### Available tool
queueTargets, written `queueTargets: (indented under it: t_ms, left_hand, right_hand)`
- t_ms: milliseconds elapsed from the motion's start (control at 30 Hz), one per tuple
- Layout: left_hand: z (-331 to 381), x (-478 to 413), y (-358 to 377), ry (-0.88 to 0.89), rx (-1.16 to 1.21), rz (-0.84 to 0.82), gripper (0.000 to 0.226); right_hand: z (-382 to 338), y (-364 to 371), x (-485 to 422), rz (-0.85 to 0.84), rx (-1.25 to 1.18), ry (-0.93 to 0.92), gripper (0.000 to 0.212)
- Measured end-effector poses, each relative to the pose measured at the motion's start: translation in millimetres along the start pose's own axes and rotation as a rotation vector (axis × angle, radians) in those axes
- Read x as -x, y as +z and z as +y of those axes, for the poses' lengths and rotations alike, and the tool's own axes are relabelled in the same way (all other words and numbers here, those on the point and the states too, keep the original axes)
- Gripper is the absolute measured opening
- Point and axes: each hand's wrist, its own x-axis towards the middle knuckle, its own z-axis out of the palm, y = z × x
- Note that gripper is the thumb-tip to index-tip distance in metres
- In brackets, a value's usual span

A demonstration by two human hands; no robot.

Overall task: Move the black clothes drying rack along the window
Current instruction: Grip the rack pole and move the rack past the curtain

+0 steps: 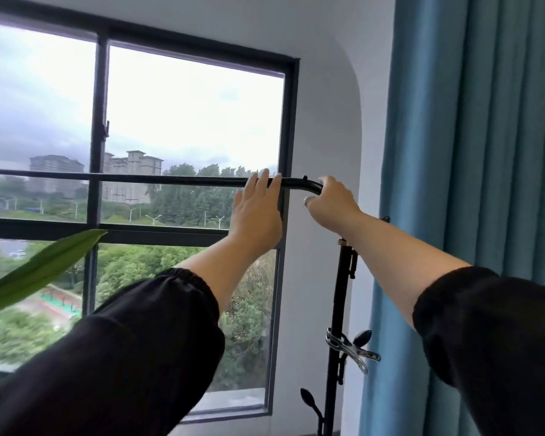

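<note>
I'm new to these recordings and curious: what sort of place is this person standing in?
Probably a room in a high-up flat. A large dark-framed window overlooks trees and distant tower blocks, a blue curtain hangs at the right, and both hands are at a black clothes drying rack carrying a metal clip.

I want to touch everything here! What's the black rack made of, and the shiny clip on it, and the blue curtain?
The black clothes drying rack looks like metal tubing with a smooth black coating: thin, round, cleanly bent at the corner. The clip looks like bare steel, silvery and mirror-shiny. The curtain looks like thick woven cloth, matte blue, hanging in soft folds.
</note>
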Motion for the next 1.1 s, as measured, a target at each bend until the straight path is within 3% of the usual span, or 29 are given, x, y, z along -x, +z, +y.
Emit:
queueTargets:
  t_ms: [267,433,667,1100]
  left_hand:
    - [-43,-82,39,0.096,-0.126,-0.022,0.034]
    - [-67,-121,78,0.155,-0.072,-0.003,0.034]
    - [-76,-164,122,0.267,-0.194,-0.015,0.038]
    - [-104,-221,192,0.317,-0.41,-0.015,0.037]
  right_hand:
    - [28,42,-67,0.148,0.014,0.045,0.039]
    - [48,67,-114,0.248,-0.004,0.082,0.036]
    - [85,91,-168,0.368,-0.036,0.098,0.027]
    - [128,136,-244,0.305,-0.294,0.074,0.021]
